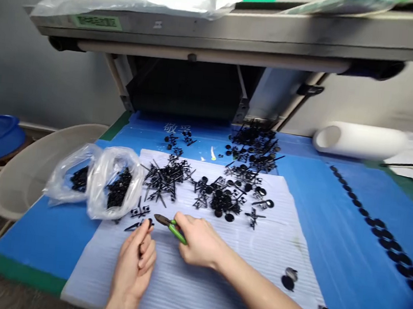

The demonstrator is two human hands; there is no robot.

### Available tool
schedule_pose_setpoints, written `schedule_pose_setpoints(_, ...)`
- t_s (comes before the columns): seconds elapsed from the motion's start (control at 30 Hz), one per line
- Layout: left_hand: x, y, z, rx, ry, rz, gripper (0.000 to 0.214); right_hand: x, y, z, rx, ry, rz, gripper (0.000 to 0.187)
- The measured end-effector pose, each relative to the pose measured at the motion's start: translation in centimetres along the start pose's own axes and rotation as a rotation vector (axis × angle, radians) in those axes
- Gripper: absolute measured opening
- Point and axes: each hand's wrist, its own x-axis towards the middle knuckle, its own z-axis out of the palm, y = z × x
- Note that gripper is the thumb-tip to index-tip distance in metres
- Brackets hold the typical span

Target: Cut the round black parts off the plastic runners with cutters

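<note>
My left hand [136,260] is closed, thumb and forefinger pinching a small black plastic part [150,223] with a roundish end. My right hand [198,237] grips side cutters [176,231] with green handles; their dark jaws point left toward the pinched part, a short gap away. Just beyond my left fingertips lie a black sprue piece [140,211] and a pointed black stick [133,226]. A heap of black sprues [167,177] lies past both hands. To its right is a pile of black parts with round discs [224,200].
Two clear plastic bags [132,201] of small black pieces stand at the left. A line of black discs [386,235] runs along the right. A white roll [363,140] lies at the back right. Overhead hangs a metal shelf edge [219,35]. Loose discs [288,282] lie near my right forearm.
</note>
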Motion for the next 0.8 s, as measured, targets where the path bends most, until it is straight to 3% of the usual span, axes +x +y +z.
schedule_pose_setpoints(0.07, 0.7, -1.2, 0.4, 0.187, 0.014, 0.087, 0.026, -1.0, 0.8, -1.2, 0.047, 0.050, 0.019, 0.026)
schedule_pose_setpoints(0.17, 0.7, -5.0, 1.7, 0.718, -0.072, 0.276, 0.033, -4.9, 3.2, -3.1, 0.134, 0.246, 0.131, 0.025)
schedule_pose_setpoints(0.27, -0.2, -9.5, 3.5, 1.138, -0.289, 0.627, 0.035, -8.6, 6.3, -4.0, 0.103, 0.479, 0.434, 0.012)
schedule_pose_setpoints(0.37, -1.2, -12.4, 5.4, 1.387, -0.455, 1.005, 0.035, -9.8, 8.9, -3.6, 0.058, 0.545, 0.602, 0.014)
schedule_pose_setpoints(0.43, -1.4, -12.5, 6.4, 1.483, -0.555, 1.172, 0.035, -9.4, 9.8, -2.9, 0.063, 0.564, 0.613, 0.015)
schedule_pose_setpoints(0.53, -0.9, -11.0, 7.4, 1.523, -0.651, 1.187, 0.028, -9.1, 10.3, -2.3, 0.080, 0.607, 0.626, 0.012)
schedule_pose_setpoints(0.7, 2.1, -8.3, 8.6, 1.362, -0.478, 1.163, 0.009, -12.0, 9.3, -3.0, 0.151, 0.567, 0.663, 0.010)
schedule_pose_setpoints(0.8, 3.1, -8.0, 9.0, 1.361, -0.517, 1.182, 0.013, -13.1, 7.9, -4.1, 0.220, 0.538, 0.687, 0.008)
